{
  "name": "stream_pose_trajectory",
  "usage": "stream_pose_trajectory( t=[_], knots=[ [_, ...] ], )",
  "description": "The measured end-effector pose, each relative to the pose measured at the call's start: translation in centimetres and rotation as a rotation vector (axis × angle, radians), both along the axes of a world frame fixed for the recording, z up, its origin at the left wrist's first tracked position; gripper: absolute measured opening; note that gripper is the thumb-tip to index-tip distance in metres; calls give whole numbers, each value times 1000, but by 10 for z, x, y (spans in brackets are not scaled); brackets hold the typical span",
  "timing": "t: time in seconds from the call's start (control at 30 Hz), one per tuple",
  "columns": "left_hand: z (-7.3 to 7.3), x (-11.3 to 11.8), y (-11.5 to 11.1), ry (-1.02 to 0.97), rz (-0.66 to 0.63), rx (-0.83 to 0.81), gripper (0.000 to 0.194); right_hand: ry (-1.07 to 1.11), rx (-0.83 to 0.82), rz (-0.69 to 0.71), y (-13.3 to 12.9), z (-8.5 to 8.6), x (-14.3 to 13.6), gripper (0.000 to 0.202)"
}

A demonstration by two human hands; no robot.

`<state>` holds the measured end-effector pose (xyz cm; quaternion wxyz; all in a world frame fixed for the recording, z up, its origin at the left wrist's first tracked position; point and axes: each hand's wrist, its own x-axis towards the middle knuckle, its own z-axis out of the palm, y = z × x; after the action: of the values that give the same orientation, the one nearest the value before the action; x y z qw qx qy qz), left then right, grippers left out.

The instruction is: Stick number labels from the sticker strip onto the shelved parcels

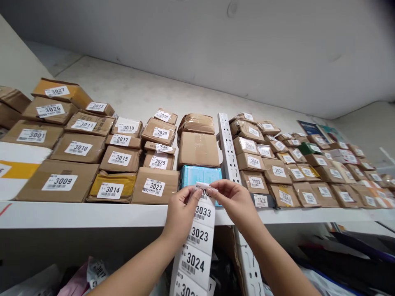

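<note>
A long strip of white printed labels [197, 236] hangs down between my hands, showing numbers such as 3033, 3023 and 3024 above barcodes. My left hand [181, 211] is closed on the strip's upper left edge, thumb on the front. My right hand [236, 201] pinches the top label at its upper right; fingers hide part of its number. Just behind the hands, a blue box [200, 174] sits on the shelf, partly covered by them. On it rests a plain brown box [198, 149] with no label on the visible face, with a tape-wrapped parcel [196, 123] on top.
Labelled cardboard boxes [63, 181] stand stacked along the white shelf [92, 216], left and right. A perforated metal post [228, 148] rises right of the blue box. Below, bagged parcels [95, 271] lie at left and dark packages [348, 250] at right.
</note>
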<state>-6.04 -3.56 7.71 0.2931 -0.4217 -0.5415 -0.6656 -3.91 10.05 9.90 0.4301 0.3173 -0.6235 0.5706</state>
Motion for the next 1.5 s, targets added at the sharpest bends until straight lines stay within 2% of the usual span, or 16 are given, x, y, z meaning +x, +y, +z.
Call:
stream_pose_trajectory(
  t=[0.07, 0.13, 0.2, 0.3, 0.5, 0.63, 0.73, 0.83, 0.9, 1.0, 1.07, 1.17, 1.2, 1.3, 1.4, 1.5],
  knots=[
    [4, -3, -1, -62, -111, 42, 32, 106, -4, -112, -2, 0, 2, 19],
    [8, -5, -3, -124, -125, 76, 33, 189, 6, -196, -5, -1, 3, 17],
    [11, -5, -6, -86, -27, 94, 28, 203, 6, -185, -9, -1, 2, 17],
    [14, -4, -11, 34, 97, 128, 34, 124, 13, -65, -14, 1, 0, 23],
    [15, -2, -21, 9, -55, 0, 25, 127, 17, -13, -21, 5, -5, 25],
    [23, -5, -24, -3, 104, 34, 32, 228, 48, -121, -30, 8, -7, 20],
    [28, -5, -22, -77, 41, 76, 34, 324, 71, -212, -32, 26, -12, 17],
    [27, 0, -19, -79, 14, -30, 28, 409, -13, -263, -24, 64, -20, 16],
    [22, 5, -19, -29, 94, -128, 23, 424, -27, -371, -15, 93, -26, 13],
    [13, 10, -22, 48, 158, -219, 33, 360, 138, -630, -4, 123, -31, 6],
    [9, 9, -25, 91, 147, -242, 35, 350, 226, -814, -2, 130, -32, 9],
    [11, 4, -30, 147, 117, -239, 34, 338, 213, -1059, -3, 130, -31, 43],
    [12, 2, -31, 165, 123, -233, 34, 341, 213, -1090, -4, 129, -31, 45],
    [19, -2, -33, 202, 143, -199, 36, 394, 343, -961, -4, 129, -30, 22],
    [24, -3, -34, 157, 61, -134, 32, 430, 316, -787, -5, 121, -18, 21],
    [26, -3, -34, 86, -15, -70, 31, 236, 437, -361, -12, 98, 2, 31]
  ],
)
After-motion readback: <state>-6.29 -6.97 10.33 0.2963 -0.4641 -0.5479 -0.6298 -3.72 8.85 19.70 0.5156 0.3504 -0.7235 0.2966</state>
